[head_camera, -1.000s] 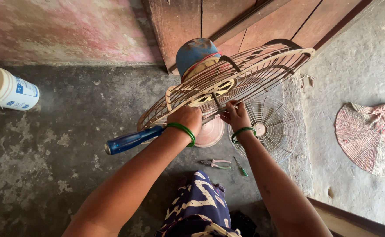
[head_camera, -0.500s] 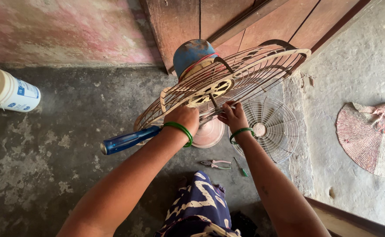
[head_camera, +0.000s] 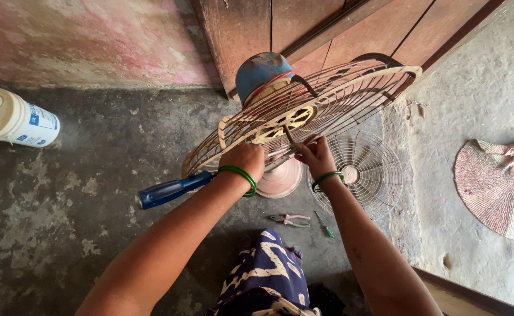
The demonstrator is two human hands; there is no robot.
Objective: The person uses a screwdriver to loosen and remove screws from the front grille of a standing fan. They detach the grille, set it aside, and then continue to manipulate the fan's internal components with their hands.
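Note:
A rusty wire fan guard [head_camera: 350,96] tilts up in front of me, fixed to a blue fan motor [head_camera: 261,70]. My left hand [head_camera: 244,161] grips the guard's lower rim, a green bangle on the wrist. My right hand [head_camera: 314,155], also with a green bangle, pinches a thin metal tool or shaft at the guard's cream hub [head_camera: 283,122]. A blue fan blade [head_camera: 172,189] sticks out to the left under the guard.
A second wire guard [head_camera: 363,172] lies on the floor at the right, a pink round fan base [head_camera: 280,180] beneath my hands. Pliers [head_camera: 291,220] and a green screwdriver [head_camera: 323,225] lie near my knee. A white jar [head_camera: 12,119] lies far left. A woven hand fan [head_camera: 500,187] lies right.
The guard and motor have shifted slightly in view with small head movement. My right hand stays at the hub, fingers working the thin metal piece. My left hand keeps its grip.

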